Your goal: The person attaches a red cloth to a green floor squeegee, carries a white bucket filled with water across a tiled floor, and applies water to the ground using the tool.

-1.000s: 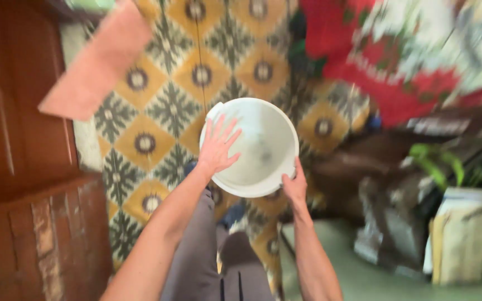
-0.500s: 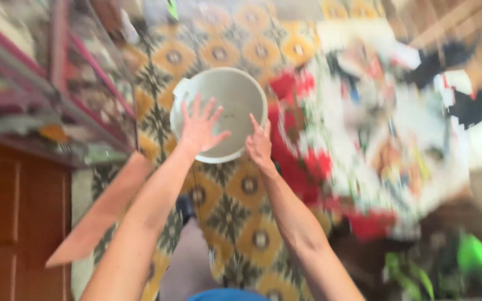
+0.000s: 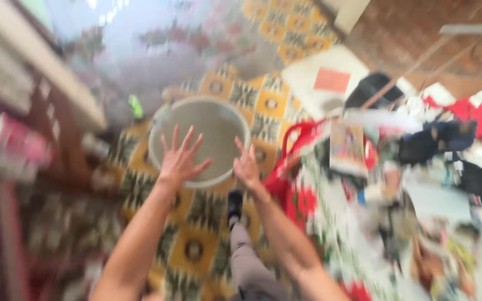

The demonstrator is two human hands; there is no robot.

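**Both hands on a pale bucket above the tiled floor**

At the far left I see a blurred shelf unit with a pale edge, its contents too smeared to name. Next comes my left hand, fingers spread wide and pressed flat against the near rim and inner wall of the bucket. That grip is open-palmed, not closed round anything. The bucket is round, off-white to grey, looks empty inside, and has what may be a handle lug on its left rim; it sits between the two hands, over the yellow and green patterned floor tiles. Whether it is lifted or resting on the floor I cannot tell.

My right hand touches the near right rim, fingers loosely parted, steadying rather than clasping. I judge the bucket is braced on both sides, and nothing has gone into it as far as I can see.

Below the hands a grey trouser leg and dark shoe show. To the right lies a red and white floral cloth strewn with blurred oddments, including dark clothing.
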